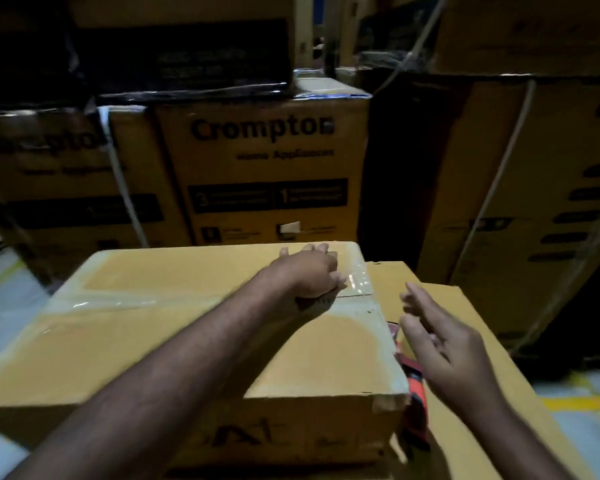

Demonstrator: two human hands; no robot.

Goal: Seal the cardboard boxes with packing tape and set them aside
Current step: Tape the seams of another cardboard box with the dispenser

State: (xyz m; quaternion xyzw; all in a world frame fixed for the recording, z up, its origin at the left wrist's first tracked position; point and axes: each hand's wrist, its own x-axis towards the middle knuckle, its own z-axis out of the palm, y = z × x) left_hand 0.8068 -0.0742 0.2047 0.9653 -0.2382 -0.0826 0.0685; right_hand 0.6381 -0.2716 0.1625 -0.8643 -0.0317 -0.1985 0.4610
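Note:
A brown cardboard box (160,341) lies in front of me with clear packing tape (118,303) running along its top seam to the right edge. My left hand (312,271) presses flat on the taped seam near the box's far right corner. To the right of the box, my right hand (440,344) hovers with fingers spread and holds nothing. Below it, a red and black tape dispenser (414,386) lies wedged between the box and a lower cardboard box (471,427).
Stacked Crompton boxes (264,168) stand close behind the work box. Tall strapped cartons (534,202) rise at the right. Pale floor with yellow markings (582,403) shows at the right, and more pale floor at the left.

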